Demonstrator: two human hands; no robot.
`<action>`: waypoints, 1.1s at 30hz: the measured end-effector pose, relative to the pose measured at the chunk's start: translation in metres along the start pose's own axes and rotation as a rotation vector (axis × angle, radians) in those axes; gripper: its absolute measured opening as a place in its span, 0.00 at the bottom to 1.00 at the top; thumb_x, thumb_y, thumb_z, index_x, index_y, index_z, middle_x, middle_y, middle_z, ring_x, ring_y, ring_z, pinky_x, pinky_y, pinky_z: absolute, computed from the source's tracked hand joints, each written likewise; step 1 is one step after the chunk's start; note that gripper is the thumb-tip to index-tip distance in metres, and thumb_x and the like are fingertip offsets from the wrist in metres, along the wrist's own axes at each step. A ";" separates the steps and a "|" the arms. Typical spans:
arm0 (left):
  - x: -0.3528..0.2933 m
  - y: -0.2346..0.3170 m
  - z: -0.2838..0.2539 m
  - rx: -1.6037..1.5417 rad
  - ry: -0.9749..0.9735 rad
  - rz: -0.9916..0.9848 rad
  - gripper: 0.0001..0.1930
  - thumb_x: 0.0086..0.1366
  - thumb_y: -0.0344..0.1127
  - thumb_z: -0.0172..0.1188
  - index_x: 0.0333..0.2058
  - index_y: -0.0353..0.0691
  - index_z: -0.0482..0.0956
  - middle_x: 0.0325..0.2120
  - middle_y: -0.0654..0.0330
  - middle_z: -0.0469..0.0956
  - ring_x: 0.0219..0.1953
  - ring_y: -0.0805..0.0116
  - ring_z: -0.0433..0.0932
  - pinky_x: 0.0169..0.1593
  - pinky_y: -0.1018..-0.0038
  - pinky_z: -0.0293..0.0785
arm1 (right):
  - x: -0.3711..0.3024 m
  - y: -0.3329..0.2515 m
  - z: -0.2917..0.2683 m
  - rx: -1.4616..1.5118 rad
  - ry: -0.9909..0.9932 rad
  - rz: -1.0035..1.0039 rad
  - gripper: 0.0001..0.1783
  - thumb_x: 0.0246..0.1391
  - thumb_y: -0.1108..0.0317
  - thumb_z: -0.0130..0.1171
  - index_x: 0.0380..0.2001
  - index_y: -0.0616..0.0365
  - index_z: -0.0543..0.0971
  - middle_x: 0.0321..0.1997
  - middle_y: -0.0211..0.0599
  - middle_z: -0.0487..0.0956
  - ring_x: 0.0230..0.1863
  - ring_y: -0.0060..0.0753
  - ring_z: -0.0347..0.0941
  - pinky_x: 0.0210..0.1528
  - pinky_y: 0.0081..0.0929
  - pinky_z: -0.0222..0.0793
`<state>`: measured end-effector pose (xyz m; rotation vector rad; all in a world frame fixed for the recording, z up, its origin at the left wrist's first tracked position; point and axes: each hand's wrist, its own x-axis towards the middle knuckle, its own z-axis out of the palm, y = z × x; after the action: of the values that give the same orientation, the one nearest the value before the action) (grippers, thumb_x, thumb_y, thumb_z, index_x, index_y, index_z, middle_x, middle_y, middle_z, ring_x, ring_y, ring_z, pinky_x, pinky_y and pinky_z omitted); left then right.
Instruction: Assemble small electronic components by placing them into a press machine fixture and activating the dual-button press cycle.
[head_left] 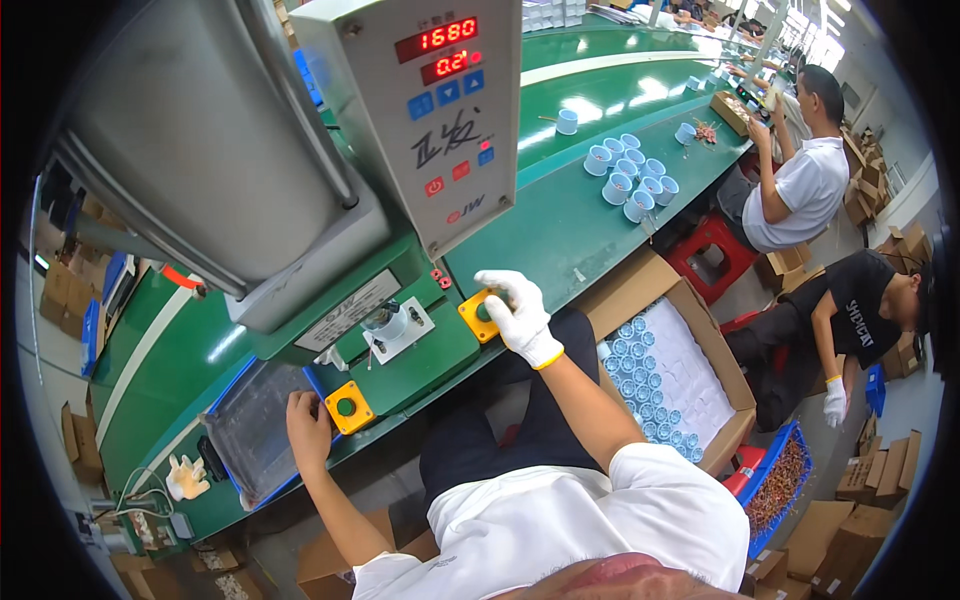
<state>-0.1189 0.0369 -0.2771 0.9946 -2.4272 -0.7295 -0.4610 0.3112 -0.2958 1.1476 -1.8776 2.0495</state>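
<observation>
My bare left hand (308,428) rests at the left side of a yellow button box (347,408) with a green button, its fingers loosely extended and holding nothing. My right hand (522,320), in a white glove with a yellow cuff, is at a second yellow button box (477,318). Its fingers are apart, with thumb and forefinger around the green button; whether the button is pressed I cannot tell. Between the two boxes, a light-blue cup-shaped part (392,324) sits on a pale plate (412,338) under the green press head (345,305).
A grey control box (410,130) with red digits hangs over the press. Several light-blue cups (640,205) stand on the green bench. An open carton (735,385) of such parts is at my right. A blue tray (262,430) lies left. Two co-workers sit at right.
</observation>
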 end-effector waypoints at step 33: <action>0.003 -0.010 0.012 -0.001 0.052 -0.014 0.03 0.72 0.25 0.62 0.39 0.30 0.79 0.28 0.55 0.76 0.30 0.67 0.74 0.38 0.66 0.74 | 0.241 0.162 0.004 -1.057 -0.322 0.159 0.21 0.67 0.43 0.62 0.51 0.43 0.87 0.54 0.45 0.83 0.57 0.57 0.82 0.61 0.56 0.73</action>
<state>-0.1229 0.0322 -0.2920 1.0183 -2.3773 -0.6999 -0.7201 0.1807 -0.2801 1.0217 -2.6835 0.6239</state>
